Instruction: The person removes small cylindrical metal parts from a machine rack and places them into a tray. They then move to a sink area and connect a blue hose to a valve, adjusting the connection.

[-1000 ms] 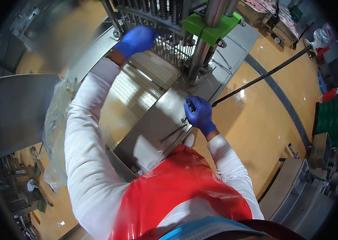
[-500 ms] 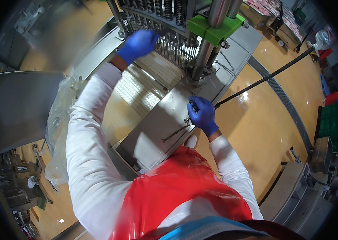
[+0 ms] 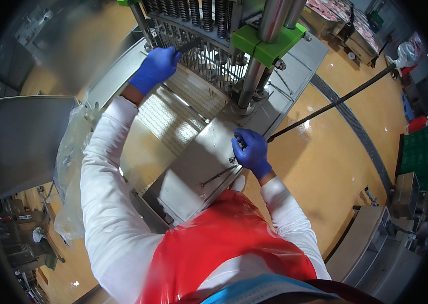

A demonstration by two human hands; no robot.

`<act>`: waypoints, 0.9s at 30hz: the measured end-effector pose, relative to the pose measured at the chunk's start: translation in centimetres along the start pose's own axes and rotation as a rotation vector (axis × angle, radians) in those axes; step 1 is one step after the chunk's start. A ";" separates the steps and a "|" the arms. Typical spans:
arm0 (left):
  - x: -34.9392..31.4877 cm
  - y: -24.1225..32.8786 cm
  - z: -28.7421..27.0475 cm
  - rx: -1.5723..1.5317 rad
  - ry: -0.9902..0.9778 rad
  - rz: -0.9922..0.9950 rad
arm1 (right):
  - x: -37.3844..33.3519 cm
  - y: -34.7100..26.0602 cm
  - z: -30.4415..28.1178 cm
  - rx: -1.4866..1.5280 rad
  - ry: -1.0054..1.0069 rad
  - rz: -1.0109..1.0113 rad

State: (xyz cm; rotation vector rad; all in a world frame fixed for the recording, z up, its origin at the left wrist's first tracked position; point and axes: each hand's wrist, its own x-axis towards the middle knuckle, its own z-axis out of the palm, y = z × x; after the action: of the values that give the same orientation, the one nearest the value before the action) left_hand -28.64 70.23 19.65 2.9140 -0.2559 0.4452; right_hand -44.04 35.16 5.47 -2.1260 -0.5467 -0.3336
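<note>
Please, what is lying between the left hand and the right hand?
In the head view, between the left hand and right hand lie the pale perforated belt, a thin metal rod, and the flat steel panel.

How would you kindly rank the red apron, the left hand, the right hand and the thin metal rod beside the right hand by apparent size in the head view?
Largest to smallest:
1. Red apron
2. Left hand and right hand: too alike to rank
3. Thin metal rod
</note>
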 end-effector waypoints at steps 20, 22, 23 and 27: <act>5.3 0.6 -1.7 0.097 -0.111 0.153 | 0.0 0.2 -0.1 -0.062 0.007 -0.034; 3.2 -3.1 2.9 0.092 -0.022 0.154 | -0.1 -0.5 0.2 -0.017 -0.035 -0.027; 3.5 -2.1 2.3 0.118 -0.073 0.132 | 0.0 -0.3 0.3 -0.010 -0.021 0.001; 4.5 -0.5 0.1 0.044 -0.054 0.130 | -0.4 0.4 0.0 -0.083 -0.001 -0.062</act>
State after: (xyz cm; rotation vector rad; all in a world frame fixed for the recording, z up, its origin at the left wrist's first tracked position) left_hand -24.27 70.08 20.87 2.9660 -0.4516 0.3971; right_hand -44.14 34.81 5.02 -2.1927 -0.6101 -0.3965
